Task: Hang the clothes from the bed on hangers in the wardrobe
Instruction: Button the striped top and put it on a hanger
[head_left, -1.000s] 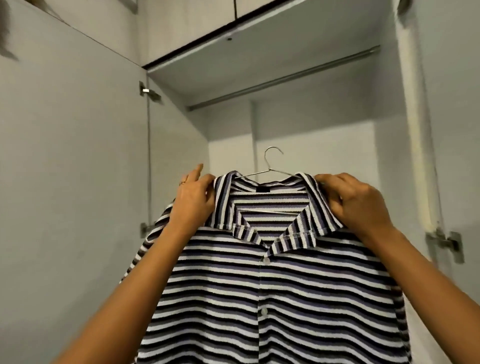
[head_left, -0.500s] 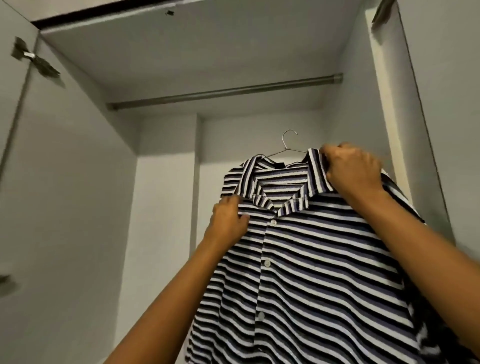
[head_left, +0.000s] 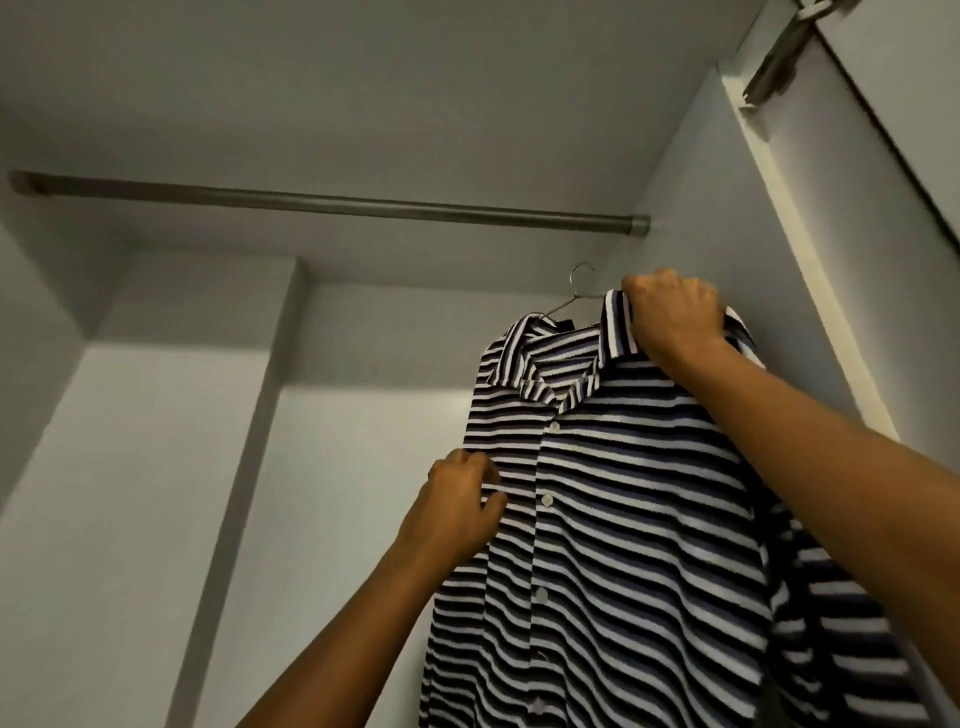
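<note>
Done: striped shirt (head_left: 623, 493) sits on wire hanger (head_left: 574, 291).
Left: hook hangs below the wardrobe rail (head_left: 332, 203), not yet on it.
Right hand (head_left: 672, 314): fingers clamp collar.
Left hand (head_left: 460, 512): fingers pinch shirt front.

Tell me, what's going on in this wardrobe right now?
A person is hanging up a striped shirt that already sits on a wire hanger. The right hand grips the shirt at the collar and shoulder, lifting it toward the metal rail near the wardrobe's right wall. The left hand holds the shirt's front edge lower down. The hanger's hook is below the rail and not yet over it, and nothing else hangs on the rail.
</note>
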